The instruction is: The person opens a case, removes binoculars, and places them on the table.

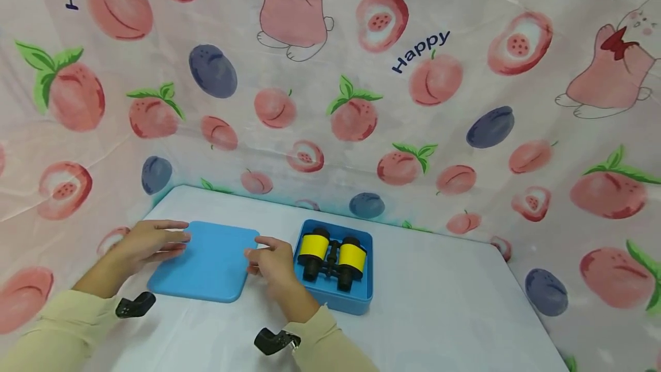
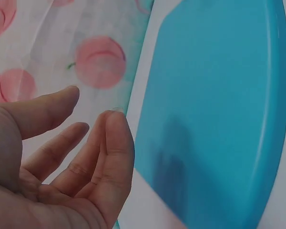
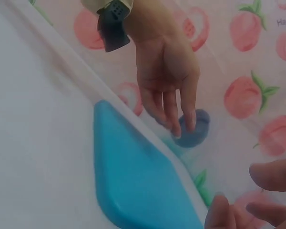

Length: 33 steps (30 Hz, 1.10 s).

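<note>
A flat blue lid with rounded corners (image 1: pixel 212 263) lies on the white table between the two hands. My left hand (image 1: pixel 155 244) hovers by its left edge, fingers loosely bent and nothing held; in the left wrist view the hand (image 2: pixel 81 162) shows a gap between thumb and fingers. By the lid's right edge is my right hand (image 1: pixel 276 263), its fingers relaxed and grasping nothing. Just right of that hand stands an open blue box (image 1: pixel 338 303), with black and yellow binoculars (image 1: pixel 333 257) lying inside.
The white table (image 1: pixel 439 314) reaches back to a hanging cloth (image 1: pixel 330 159) printed with peaches and rabbits, which also runs along the left and right sides. Black wrist-worn devices (image 1: pixel 135 305) stick out from both sleeves.
</note>
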### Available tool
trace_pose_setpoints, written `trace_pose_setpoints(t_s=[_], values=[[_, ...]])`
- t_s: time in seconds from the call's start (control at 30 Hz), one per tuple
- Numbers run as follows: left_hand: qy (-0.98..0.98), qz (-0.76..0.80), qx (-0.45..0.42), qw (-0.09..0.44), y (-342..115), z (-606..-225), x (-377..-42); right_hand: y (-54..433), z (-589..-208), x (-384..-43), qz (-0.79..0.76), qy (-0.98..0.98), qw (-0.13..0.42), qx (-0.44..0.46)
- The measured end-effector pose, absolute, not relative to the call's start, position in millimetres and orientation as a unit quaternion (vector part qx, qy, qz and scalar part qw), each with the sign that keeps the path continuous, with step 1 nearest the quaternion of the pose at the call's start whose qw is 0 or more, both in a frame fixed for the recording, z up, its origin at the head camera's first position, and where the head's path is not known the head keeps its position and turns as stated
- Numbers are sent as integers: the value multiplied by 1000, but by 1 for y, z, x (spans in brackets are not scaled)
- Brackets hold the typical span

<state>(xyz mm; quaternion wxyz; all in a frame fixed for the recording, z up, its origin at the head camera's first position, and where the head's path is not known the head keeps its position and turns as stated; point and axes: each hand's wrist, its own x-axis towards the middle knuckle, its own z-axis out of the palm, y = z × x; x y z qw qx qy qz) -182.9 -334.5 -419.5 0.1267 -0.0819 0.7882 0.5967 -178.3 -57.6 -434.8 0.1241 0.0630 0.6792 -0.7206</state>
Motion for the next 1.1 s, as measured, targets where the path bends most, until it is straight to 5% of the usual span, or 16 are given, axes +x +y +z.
trace_pose_setpoints(t_s=[1.1], values=[[791, 592, -18, 154, -126, -409, -216, 83, -403, -208, -616, 784, 81, 14]])
